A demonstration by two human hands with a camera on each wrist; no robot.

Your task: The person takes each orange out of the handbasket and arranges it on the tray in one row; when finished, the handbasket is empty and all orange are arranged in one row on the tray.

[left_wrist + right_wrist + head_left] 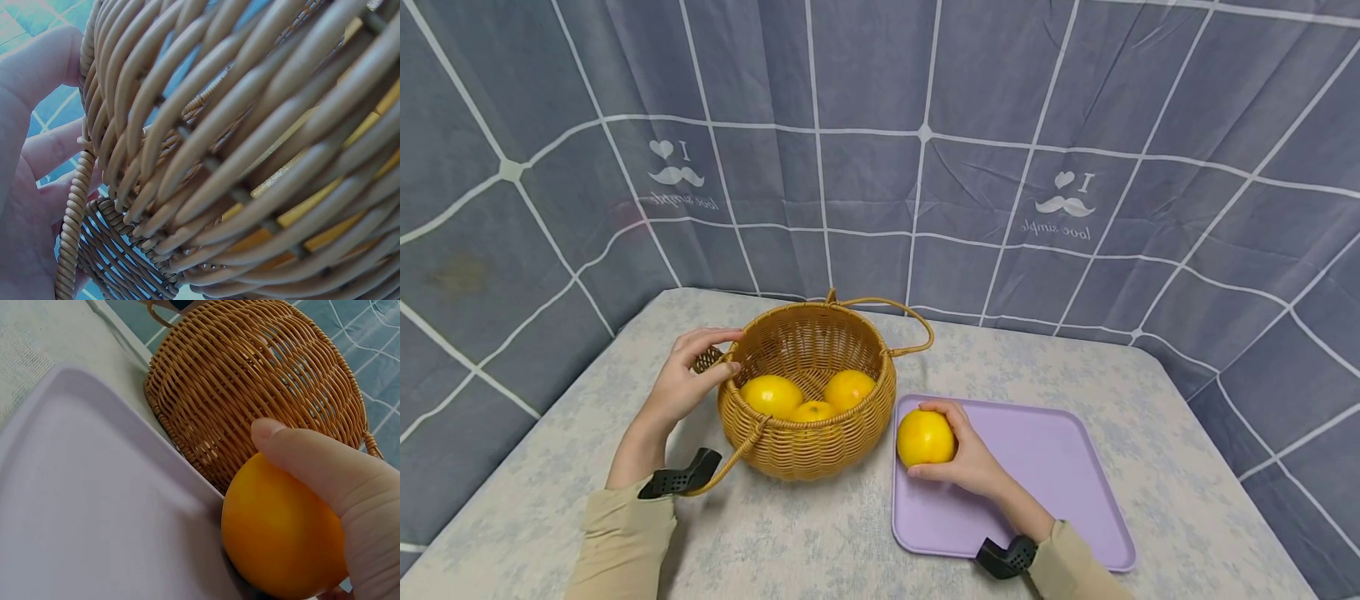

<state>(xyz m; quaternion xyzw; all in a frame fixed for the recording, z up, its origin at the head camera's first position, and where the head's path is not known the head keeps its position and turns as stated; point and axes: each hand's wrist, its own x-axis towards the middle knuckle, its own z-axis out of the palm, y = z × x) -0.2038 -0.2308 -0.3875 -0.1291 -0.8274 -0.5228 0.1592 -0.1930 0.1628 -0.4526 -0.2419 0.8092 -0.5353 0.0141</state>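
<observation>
A round wicker basket (808,454) stands left of the middle of the table, with three oranges (771,397) lying in it. My left hand (681,383) holds the basket's left rim, thumb and fingertips over the edge. Over the left side of a lilac tray (1037,500), my right hand (966,458) grips another orange (925,438) between thumb and fingers. In the right wrist view, this orange (278,531) appears beside the tray's rim, with the basket wall (244,375) behind it.
One basket handle (925,333) sticks out at the back right; the other (733,458) hangs toward my left wrist. A patterned cloth (820,550) covers the table. Grey-blue curtains (880,183) with white lines surround its back and sides.
</observation>
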